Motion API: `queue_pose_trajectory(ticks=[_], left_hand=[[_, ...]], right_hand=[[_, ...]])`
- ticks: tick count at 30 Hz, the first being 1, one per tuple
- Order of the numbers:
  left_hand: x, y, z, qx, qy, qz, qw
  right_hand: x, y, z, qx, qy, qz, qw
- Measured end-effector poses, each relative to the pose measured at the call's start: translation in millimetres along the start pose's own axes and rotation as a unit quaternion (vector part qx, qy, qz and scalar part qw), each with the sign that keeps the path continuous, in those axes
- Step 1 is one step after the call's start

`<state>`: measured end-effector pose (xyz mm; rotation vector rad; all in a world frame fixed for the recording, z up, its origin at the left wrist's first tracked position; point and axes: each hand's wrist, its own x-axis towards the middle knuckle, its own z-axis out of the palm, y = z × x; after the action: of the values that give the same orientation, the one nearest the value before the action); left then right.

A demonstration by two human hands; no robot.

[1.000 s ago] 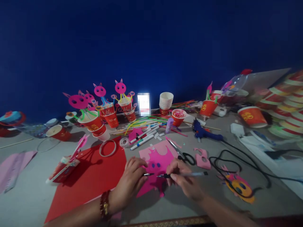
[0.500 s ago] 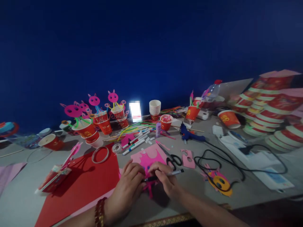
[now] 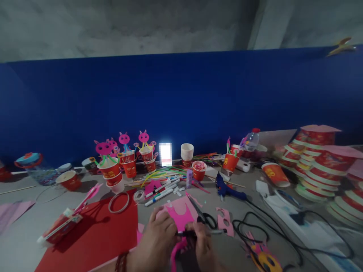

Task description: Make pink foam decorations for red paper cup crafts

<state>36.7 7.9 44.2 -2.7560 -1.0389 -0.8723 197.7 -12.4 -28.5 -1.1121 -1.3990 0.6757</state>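
My right hand [image 3: 202, 240] grips a marker pen [image 3: 219, 231] with a pale barrel and dark ends, held level above the near table. The pen's left end reaches the fingers of my left hand [image 3: 163, 234], which are curled; what they pinch is hidden. Below and between the hands hangs a bright pink craft strip [image 3: 175, 254], partly covered. Beyond the fingers lies a cut pink sheet [image 3: 184, 215]. Black-handled scissors [image 3: 208, 220] rest just past my right hand, beside a pale pink offcut with holes [image 3: 224, 219].
Red card [image 3: 93, 230] lies at left under a tape ring [image 3: 119, 203]. Several white markers [image 3: 161, 194] and a glue stick [image 3: 189, 178] lie ahead. A blue glue gun [image 3: 231, 190] trails a black cable at right. Stacked red cups [image 3: 320, 166] stand far right; cups with pink figures [image 3: 109, 170] stand back left.
The view has tilted up, showing the wall's top edge. The hands now sit lower in view with the pen level between them, and the pink strip hangs beneath.
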Motion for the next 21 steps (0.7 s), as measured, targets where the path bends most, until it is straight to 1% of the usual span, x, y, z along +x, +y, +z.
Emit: queue_pose_trajectory(ticks=[1, 2, 4, 5, 6, 7, 9, 10, 12, 14, 16, 19, 21], left_hand=[[5.6, -7.0, -4.9, 0.015, -0.012, -0.014, 1.0], [10.2, -16.1, -9.6, 0.033, -0.01, -0.026, 0.999], [13.8, -37.8, -15.6, 0.076, 0.01, -0.046, 0.996], [12.6, -49.0, -15.8, 0.095, 0.019, -0.057, 0.994], [9.5, -59.3, -13.7, 0.115, 0.029, -0.069, 0.991], [5.2, -68.2, -9.8, 0.134, 0.025, -0.077, 0.988], [-4.4, -79.8, 1.4, 0.164, 0.01, -0.086, 0.983], [-8.5, -82.7, 7.0, 0.175, 0.011, -0.091, 0.98], [-12.7, -84.3, 14.5, 0.184, -0.023, -0.111, 0.976], [-10.8, -85.1, 15.5, 0.181, -0.05, -0.129, 0.974], [-4.5, -89.9, 11.9, 0.18, -0.06, -0.143, 0.971], [7.4, -105.5, 7.2, 0.191, -0.069, -0.163, 0.966], [14.0, -116.5, 8.3, 0.198, -0.082, -0.169, 0.962]], right_hand=[[3.9, -3.4, 2.1, 0.016, -0.004, 0.011, 1.0], [6.9, -6.4, 4.6, 0.033, -0.014, 0.025, 0.999], [10.0, -10.1, 8.6, 0.078, -0.053, 0.069, 0.993], [10.8, -10.8, 9.5, 0.099, -0.07, 0.094, 0.988], [11.4, -10.8, 9.4, 0.121, -0.079, 0.119, 0.982], [12.1, -10.5, 8.6, 0.137, -0.077, 0.137, 0.978], [13.4, -10.6, 5.7, 0.152, -0.061, 0.148, 0.975], [13.9, -11.4, 4.2, 0.156, -0.059, 0.147, 0.975], [14.3, -15.1, 1.2, 0.161, -0.087, 0.136, 0.974], [14.4, -20.5, -1.7, 0.157, -0.126, 0.108, 0.973], [15.0, -25.5, -4.4, 0.141, -0.143, 0.076, 0.977], [17.1, -29.4, -6.6, 0.096, -0.124, 0.041, 0.987], [18.6, -29.3, -6.3, 0.066, -0.119, 0.029, 0.99]])
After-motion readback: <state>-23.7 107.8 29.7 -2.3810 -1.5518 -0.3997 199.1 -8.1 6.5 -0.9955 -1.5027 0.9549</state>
